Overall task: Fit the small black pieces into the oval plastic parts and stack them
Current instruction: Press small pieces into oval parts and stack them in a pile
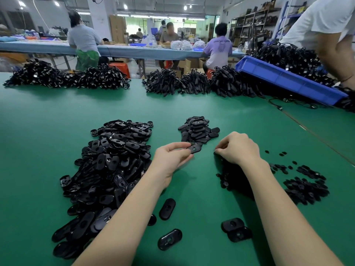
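One oval part pinched in left hand, right hand curled over small pieces

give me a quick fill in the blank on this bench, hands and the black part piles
1. The left hand pinches one ____ plastic part.
2. The big heap of unfilled parts lies on the person's ____ side.
3. The table has a ____ surface.
4. The tilted bin at the far right is ____.

Missing words: oval; left; green; blue
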Tool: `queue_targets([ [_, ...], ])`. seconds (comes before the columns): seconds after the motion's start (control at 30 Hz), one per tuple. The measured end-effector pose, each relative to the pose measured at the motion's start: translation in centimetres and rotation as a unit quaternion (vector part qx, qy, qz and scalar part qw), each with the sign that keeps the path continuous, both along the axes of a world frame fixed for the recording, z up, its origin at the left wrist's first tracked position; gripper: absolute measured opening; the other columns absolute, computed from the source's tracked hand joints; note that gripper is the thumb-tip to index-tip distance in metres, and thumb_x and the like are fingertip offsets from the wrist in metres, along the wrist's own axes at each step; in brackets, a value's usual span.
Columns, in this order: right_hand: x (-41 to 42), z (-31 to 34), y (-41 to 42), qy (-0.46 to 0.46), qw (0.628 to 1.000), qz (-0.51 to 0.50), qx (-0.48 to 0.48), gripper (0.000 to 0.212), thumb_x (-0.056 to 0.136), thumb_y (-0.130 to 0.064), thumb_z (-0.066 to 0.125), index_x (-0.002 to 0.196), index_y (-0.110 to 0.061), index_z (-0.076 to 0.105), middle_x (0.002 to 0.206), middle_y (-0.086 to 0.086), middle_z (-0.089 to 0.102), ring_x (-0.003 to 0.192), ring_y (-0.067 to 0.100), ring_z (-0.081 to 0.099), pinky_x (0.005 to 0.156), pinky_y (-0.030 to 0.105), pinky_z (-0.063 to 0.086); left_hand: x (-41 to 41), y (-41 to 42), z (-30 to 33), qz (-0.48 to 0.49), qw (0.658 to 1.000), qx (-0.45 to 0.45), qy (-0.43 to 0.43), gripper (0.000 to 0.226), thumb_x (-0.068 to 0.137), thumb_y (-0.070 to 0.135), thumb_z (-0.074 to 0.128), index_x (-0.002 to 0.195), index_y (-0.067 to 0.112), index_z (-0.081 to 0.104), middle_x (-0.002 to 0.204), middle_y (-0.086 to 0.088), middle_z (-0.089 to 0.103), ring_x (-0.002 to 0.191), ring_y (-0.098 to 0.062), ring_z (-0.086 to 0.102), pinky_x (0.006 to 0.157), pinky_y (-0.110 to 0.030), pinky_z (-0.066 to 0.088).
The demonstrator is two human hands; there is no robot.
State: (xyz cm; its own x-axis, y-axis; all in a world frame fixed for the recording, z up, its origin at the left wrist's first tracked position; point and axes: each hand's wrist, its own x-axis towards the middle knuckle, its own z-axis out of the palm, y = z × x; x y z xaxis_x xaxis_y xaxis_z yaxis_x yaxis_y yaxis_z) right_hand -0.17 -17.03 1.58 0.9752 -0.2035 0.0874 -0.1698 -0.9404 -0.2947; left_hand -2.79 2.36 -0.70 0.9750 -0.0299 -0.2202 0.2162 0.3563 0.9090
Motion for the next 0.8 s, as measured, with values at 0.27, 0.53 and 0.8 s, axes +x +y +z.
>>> queue_targets([
  [0.27,0.0,1.0,0.5,0.005,0.923,0.102,0.372,0.006,0.088,-0.03,0.077,0.088,-0.025,0.08,0.082,-0.009,0.078,0.058,0.006,0.053,0.052,0.014,0.042,0.3,0.3,-0.2,0.008,0.998,-0.052,0.02,0.018,0.086,-0.015,0.063,0.096,-0.002,0.069,0.087,-0.014,0.077,0.078,-0.018,0.076,0.072,-0.02,0.06],
  [0.53,-0.3,1.3,1.5,0.05,0.882,0.154,0.442,0.006,0.085,-0.019,0.079,0.091,-0.018,0.08,0.094,0.008,0.079,0.051,0.008,0.034,0.048,0.019,0.029,-0.1,0.4,0.6,0.015,0.999,-0.035,-0.034,0.023,0.085,-0.014,0.066,0.104,-0.002,0.069,0.099,-0.021,0.075,0.089,-0.024,0.076,0.078,-0.02,0.059],
  [0.8,-0.1,1.7,1.5,0.034,0.891,0.152,0.426,0.003,0.081,-0.021,0.083,0.084,-0.022,0.081,0.076,0.0,0.065,0.047,0.005,0.033,0.048,0.018,0.029,-0.4,0.3,0.9,0.002,0.991,0.088,-0.097,0.029,0.083,-0.009,0.069,0.097,0.015,0.077,0.093,-0.008,0.078,0.081,-0.011,0.073,0.081,-0.019,0.057],
])
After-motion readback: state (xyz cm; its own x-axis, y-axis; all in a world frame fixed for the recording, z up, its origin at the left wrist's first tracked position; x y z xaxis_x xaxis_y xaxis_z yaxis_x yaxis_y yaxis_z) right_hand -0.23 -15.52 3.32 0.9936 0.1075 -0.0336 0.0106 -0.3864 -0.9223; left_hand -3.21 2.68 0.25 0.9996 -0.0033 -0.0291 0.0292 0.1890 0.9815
